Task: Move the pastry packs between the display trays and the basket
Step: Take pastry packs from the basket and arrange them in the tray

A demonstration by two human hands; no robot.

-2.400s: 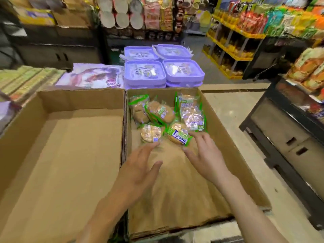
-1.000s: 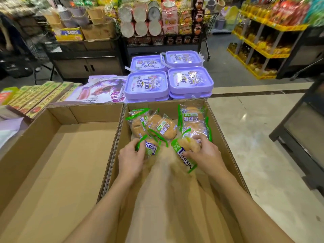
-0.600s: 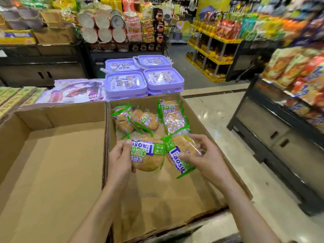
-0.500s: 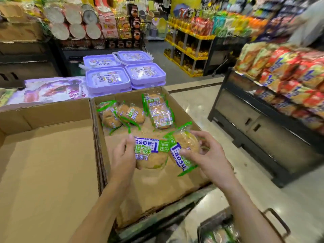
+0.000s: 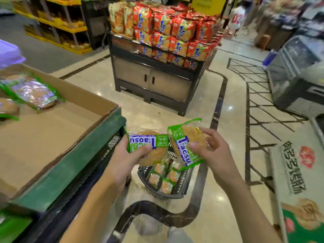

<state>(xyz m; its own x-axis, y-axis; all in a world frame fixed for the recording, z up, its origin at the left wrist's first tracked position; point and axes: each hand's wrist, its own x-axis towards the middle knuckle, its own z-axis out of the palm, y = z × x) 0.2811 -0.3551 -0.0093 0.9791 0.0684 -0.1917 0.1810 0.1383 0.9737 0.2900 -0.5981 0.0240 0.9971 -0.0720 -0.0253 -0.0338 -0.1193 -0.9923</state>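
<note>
My left hand (image 5: 128, 158) grips a pastry pack (image 5: 150, 148) with green and blue print. My right hand (image 5: 213, 151) pinches a second, like pack (image 5: 187, 144) beside it. Both packs hang in the air above a dark basket (image 5: 182, 192) on the floor, which holds several pastry packs (image 5: 163, 178). At the left stands the cardboard display tray (image 5: 52, 134) with a few packs (image 5: 33, 92) still lying at its far end.
The tray sits on a green-edged stand (image 5: 73, 165) at my left. A dark display island (image 5: 157, 79) stacked with red snack bags stands ahead. A printed carton (image 5: 298, 181) lies at the right. A person in a white shirt (image 5: 235, 18) stands far back.
Both hands picked a pack each out of the tray, then swung right and away from it; they now hold the packs over the basket on the floor.
</note>
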